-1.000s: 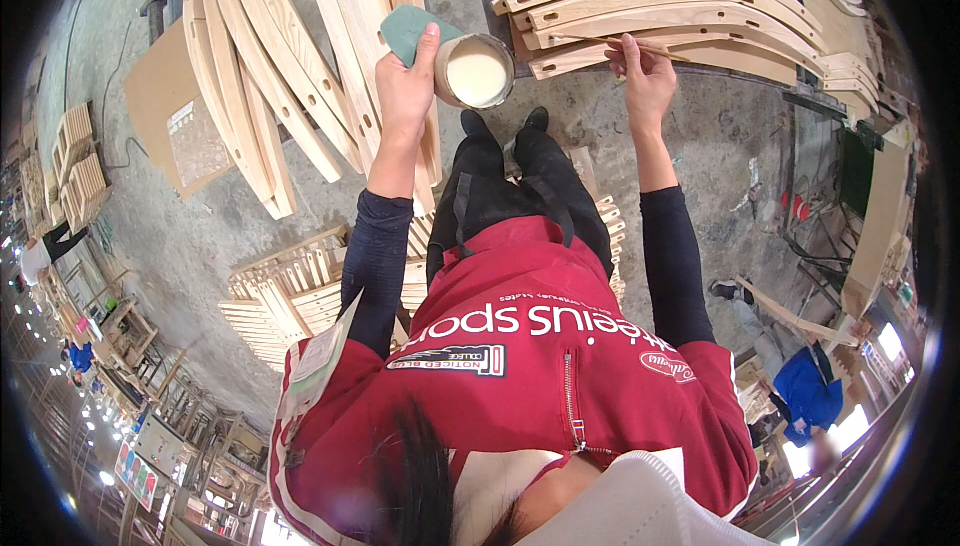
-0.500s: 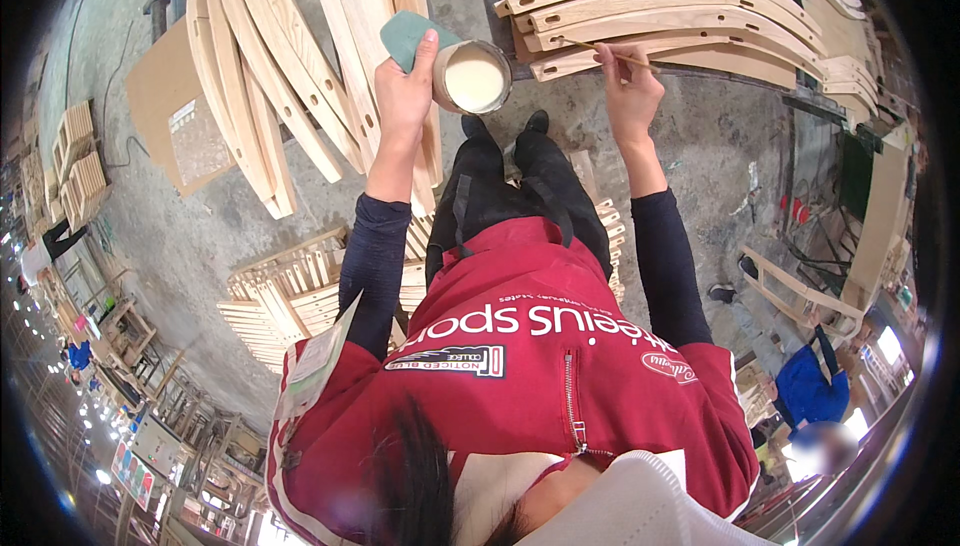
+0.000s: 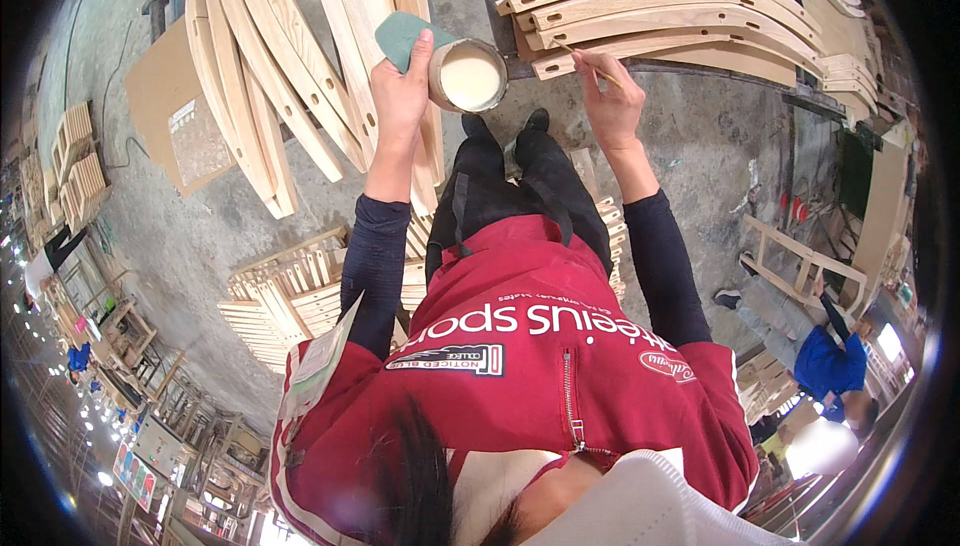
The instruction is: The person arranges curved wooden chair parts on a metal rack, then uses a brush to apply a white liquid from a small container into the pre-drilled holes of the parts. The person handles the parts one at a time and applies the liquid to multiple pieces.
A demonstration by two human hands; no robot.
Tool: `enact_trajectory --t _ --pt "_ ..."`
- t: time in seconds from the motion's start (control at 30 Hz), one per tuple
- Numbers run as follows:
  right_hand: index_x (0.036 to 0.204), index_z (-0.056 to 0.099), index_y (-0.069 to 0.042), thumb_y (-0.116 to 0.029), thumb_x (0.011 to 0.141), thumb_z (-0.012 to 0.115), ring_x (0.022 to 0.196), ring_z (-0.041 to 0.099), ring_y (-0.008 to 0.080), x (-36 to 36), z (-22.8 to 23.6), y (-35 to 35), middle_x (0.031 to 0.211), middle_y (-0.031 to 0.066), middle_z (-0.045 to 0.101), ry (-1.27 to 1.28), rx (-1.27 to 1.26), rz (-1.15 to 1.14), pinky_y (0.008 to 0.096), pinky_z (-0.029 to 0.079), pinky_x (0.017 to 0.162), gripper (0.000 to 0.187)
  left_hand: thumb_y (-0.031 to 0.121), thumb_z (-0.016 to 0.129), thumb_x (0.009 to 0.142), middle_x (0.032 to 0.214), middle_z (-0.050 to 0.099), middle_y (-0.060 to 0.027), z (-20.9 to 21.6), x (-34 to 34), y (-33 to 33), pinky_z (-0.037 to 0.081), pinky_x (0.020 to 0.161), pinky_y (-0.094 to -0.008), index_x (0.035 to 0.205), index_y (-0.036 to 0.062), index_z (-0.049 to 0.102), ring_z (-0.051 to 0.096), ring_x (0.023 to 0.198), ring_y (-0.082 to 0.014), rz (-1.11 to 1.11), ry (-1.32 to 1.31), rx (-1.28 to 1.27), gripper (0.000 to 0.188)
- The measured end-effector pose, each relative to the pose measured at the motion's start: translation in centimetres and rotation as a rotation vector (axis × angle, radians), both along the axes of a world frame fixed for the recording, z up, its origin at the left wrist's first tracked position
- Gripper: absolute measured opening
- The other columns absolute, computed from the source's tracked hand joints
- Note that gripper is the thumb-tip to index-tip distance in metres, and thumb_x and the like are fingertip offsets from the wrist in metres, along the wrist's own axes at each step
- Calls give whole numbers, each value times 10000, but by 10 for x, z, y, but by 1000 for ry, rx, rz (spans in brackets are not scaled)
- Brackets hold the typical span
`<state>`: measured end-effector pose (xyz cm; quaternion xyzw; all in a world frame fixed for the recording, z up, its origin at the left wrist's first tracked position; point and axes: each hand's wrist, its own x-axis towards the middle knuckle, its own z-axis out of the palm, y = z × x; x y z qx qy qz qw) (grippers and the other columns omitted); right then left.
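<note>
My left hand is closed round a round cup with cream-coloured liquid in it. A flat green pad with rounded corners is in the same grip, beside the cup. My right hand pinches a thin wooden stick, which slants up and left. Its tip lies over the left ends of the curved wooden slats; whether it touches wood I cannot tell. Slots show near the ends of these slats.
More long slats lie at the left, near a cardboard sheet. Stacked wooden pieces are behind my legs on the concrete floor. A person in blue is at the right, by a wooden frame.
My right hand has moved left with the stick, closer to the cup. The left hand has shifted slightly left with the cup and pad. The person in blue has moved.
</note>
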<state>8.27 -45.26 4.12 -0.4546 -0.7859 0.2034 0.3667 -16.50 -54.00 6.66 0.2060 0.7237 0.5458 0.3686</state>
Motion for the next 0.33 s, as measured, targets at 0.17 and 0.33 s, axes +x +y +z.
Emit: enact_trajectory --t 0.17,0.33 --pt "1008 697 -60 -80 927 666 838 720 146 7 3 1 929 70 738 -18 -102 -94 259 554 710 89 355 688 931 873 720 -69 -2 -1 5 496 781 -291 942 -20 734 632 835 -124 -3 40 31 378" --pt "1049 682 -91 -113 950 645 909 729 233 15 24 -1 1038 116 736 276 -266 -64 305 576 771 108 376 698 919 855 718 -81 -10 -4 10 494 782 -291 941 -19 734 630 829 -125 -28 81 -1 397"
